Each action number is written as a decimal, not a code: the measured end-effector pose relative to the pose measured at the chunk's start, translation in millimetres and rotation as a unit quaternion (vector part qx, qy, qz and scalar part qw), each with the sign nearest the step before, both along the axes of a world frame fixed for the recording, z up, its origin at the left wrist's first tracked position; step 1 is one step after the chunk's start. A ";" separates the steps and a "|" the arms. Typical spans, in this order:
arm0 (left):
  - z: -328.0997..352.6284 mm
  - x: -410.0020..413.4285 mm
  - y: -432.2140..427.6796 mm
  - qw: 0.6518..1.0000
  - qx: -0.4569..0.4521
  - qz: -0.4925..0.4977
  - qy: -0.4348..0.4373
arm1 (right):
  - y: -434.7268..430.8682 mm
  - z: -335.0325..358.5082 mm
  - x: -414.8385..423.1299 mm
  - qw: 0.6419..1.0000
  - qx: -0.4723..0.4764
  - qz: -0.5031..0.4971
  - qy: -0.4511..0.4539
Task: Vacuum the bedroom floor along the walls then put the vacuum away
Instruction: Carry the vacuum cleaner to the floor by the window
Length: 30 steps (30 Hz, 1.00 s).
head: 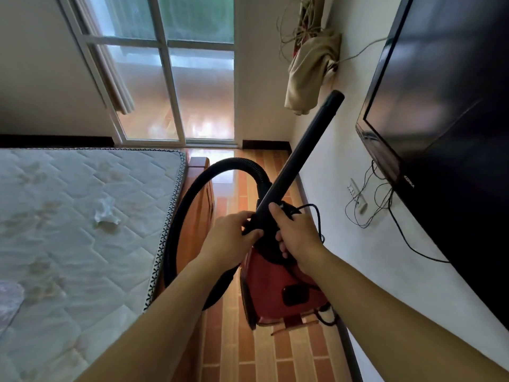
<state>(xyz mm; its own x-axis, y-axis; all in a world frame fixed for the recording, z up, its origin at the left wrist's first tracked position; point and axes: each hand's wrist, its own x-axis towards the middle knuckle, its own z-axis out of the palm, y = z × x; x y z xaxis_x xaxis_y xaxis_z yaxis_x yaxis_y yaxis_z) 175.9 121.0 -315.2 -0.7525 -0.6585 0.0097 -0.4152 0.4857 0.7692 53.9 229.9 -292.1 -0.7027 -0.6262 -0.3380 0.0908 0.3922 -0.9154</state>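
Quilted white fabric fills the left of the frame: a bare mattress point(82, 216), with a dark television point(454, 106) hanging on the right-hand wall and a glass door point(170, 92) at upper centre. Between bed and wall runs a strip of wooden floor point(264, 359), and on it, at centre right, stands the red vacuum point(275, 285), close to the wall. Its black hose point(192, 194) loops up on the left and arches over to the wand point(303, 150), which slants towards the upper right with its tip in the air.

We judge that the tube is being fitted or pulled apart, not swept; which of the two we cannot tell. Our left hand point(231, 241) curls round the wand's lower end, and our right hand point(297, 235) wraps the tube just above, thumb along it. If cleaning remains, the next move calls for lowering the tip to the foot of the right wall.

No floor head shows on the tip. Our hands cover the joint, our right arm hides part of the machine, and the cables below the socket point(354, 188) are too tangled to trace.
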 end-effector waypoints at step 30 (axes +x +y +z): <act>-40.8 -306.7 -353.8 0.996 0.030 0.087 -0.024 | -379.6 -39.7 -319.4 0.995 0.046 0.079 0.039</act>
<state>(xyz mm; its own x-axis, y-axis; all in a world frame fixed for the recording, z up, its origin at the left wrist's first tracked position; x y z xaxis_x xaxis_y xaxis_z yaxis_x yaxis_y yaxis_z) -130.8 -232.8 -356.0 -0.6262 -0.7769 -0.0662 -0.5253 0.3577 0.7721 -265.5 -149.6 -331.8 -0.6244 -0.6996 -0.3474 -0.0491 0.4790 -0.8764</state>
